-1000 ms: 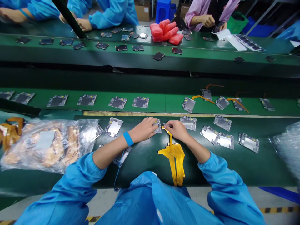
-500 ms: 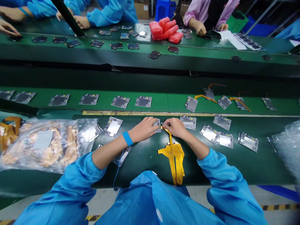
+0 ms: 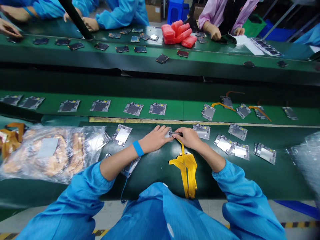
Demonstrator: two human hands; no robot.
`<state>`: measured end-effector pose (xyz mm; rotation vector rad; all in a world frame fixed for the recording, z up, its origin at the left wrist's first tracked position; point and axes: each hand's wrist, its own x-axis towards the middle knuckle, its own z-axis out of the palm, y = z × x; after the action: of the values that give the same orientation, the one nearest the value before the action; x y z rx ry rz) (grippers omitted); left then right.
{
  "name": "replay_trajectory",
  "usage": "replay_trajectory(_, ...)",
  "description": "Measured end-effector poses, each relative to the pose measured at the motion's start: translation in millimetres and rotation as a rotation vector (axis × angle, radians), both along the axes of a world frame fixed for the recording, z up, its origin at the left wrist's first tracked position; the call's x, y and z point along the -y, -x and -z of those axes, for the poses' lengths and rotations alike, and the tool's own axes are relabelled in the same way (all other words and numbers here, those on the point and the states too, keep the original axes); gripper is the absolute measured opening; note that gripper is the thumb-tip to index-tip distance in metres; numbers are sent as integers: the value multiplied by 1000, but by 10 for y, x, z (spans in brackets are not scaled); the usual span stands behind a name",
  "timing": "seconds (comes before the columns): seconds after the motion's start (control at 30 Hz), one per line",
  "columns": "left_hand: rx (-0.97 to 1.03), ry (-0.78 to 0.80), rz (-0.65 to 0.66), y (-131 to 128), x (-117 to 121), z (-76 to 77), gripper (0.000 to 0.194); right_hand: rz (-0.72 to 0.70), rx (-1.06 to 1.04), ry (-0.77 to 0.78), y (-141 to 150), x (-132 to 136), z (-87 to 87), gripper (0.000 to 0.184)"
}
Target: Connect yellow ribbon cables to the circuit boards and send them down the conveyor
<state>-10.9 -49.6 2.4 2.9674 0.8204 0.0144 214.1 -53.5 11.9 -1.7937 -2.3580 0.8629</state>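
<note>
My left hand point(image 3: 156, 138) lies over a small circuit board point(image 3: 170, 132) on the green bench, thumb and fingers closed about its left part and hiding much of it. At the board's right edge, my right hand point(image 3: 188, 137) pinches a slim dark tool point(image 3: 178, 134); its exact kind is too small to make out. A yellow flex cable point(image 3: 182, 146) runs from beneath the tool tip down to a fanned bundle of yellow flex cables point(image 3: 188, 165). Whether the cable's end is joined to the board cannot be made out.
Circuit boards point(image 3: 240, 150) lie to the right, and another board point(image 3: 122, 135) to the left. A clear plastic bag point(image 3: 52, 153) of orange cables fills the bench's left side. Beyond, a green belt point(image 3: 172, 116) carries several boards. Co-workers' hands point(image 3: 215, 33) are across the line.
On the belt, the boards have shifted slightly right. My hands stay at the same board; the slim tool in my right hand now shows darker and longer.
</note>
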Motion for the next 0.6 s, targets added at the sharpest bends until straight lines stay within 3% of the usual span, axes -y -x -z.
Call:
replay_trajectory(0.13, -20, -12, 7, -11, -10, -16, 35, -103, -42, -53, 7, 4, -2, 28)
replay_trajectory(0.3, 35, 47, -11, -9, -14, -17, 32, -99, 10, -10, 42, -26, 2, 14)
replay_trajectory(0.47, 12, 36, -6, 56, 5, -47, 38, -96, 51, -17, 21, -45, 14, 12)
replay_trajectory(0.6, -57, 32, -81, 121, 2, -110, 36, -40, -133, -53, -59, -13, 109, 12)
